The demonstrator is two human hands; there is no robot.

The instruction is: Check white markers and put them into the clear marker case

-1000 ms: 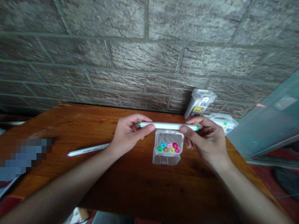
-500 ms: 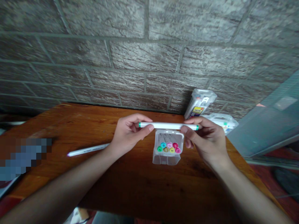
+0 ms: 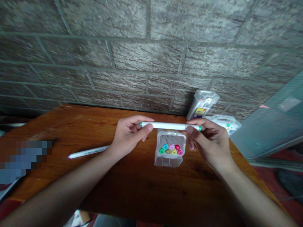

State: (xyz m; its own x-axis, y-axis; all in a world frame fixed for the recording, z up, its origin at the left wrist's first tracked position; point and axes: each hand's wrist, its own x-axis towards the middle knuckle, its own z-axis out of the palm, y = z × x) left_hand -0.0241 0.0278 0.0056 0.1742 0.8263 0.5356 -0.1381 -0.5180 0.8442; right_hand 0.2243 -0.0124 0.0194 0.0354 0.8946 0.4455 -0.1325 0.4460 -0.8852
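Both my hands hold one white marker with green ends (image 3: 169,125) level above the table. My left hand (image 3: 129,134) pinches its left end between thumb and fingers. My right hand (image 3: 209,142) pinches its right end the same way. Just below the marker stands a clear plastic marker box (image 3: 169,160), open at the top, with several coloured marker caps showing inside. A second white marker (image 3: 88,152) lies loose on the wooden table (image 3: 132,186), left of my left wrist.
A clear marker case with a yellow label (image 3: 202,105) leans on the brick wall (image 3: 146,53) at the back right. Another clear case (image 3: 226,123) lies behind my right hand. A glass pane (image 3: 272,126) stands beyond the table's right edge. A blurred patch covers the left edge.
My left thumb has slid a little toward the marker's left end. Everything else holds still.
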